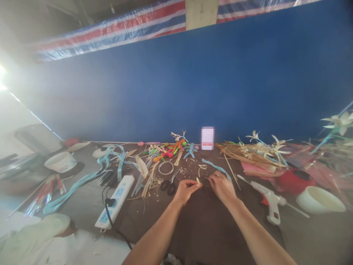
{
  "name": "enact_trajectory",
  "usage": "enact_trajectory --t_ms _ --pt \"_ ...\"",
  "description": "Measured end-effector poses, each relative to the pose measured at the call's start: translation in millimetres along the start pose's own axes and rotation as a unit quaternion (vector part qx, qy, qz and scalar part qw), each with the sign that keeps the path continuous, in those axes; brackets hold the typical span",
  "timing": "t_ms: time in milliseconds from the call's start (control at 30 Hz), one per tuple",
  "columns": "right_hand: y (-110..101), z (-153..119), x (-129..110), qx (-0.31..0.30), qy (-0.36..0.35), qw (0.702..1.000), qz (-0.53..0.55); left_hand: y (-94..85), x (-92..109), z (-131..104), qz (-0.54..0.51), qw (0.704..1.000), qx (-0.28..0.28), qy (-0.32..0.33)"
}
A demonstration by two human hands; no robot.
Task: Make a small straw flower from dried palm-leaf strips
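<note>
My left hand is closed in a pinch on a small pale petal-like piece above the dark table. To its right, my right hand has its fingers drawn together; a thin light tip shows at them, too small to name. The hands are a little apart. Black-handled scissors lie just left of my left hand. A light blue strip runs behind my right hand, and small pale pieces lie beyond the hands.
A power strip with a black cable lies left; a glue gun and white bowl stand right. Blue ribbon, a tape ring, coloured flowers and dried husks lie behind. At lower left is a person's sleeve.
</note>
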State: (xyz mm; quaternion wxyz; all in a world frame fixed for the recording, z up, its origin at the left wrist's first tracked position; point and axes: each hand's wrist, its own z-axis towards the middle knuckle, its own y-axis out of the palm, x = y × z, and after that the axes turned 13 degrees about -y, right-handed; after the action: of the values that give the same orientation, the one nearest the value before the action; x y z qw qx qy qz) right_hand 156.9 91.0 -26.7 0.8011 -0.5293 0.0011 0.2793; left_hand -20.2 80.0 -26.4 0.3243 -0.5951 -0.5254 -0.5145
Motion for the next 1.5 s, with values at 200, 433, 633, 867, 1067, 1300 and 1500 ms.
enact_trajectory --t_ms 200,433,633,867,1067,1300,1500 --pt "-3 -12 -21 0.117 0.213 0.9 0.362 2.0 -3 2 0.012 0.999 0.035 0.006" --pt "-6 -17 -46 0.131 0.273 0.814 0.495 2.6 -3 2 0.018 0.999 0.045 0.007" --pt "-5 -17 -52 0.133 0.249 0.84 0.464 2.6 -2 1 0.035 0.998 0.054 0.012" --pt "-10 -13 -58 0.123 0.22 0.851 0.46 3.5 -1 0 0.048 0.998 0.039 0.02" --pt "-8 -9 -59 0.124 0.229 0.843 0.471 1.8 -5 2 0.039 0.998 0.039 0.015" --pt "-5 -10 -59 0.121 0.232 0.832 0.489 0.3 -7 3 0.063 0.997 0.035 0.019" --pt "-3 -12 -58 0.12 0.216 0.842 0.479 1.0 -6 3 0.058 0.997 0.037 0.041"
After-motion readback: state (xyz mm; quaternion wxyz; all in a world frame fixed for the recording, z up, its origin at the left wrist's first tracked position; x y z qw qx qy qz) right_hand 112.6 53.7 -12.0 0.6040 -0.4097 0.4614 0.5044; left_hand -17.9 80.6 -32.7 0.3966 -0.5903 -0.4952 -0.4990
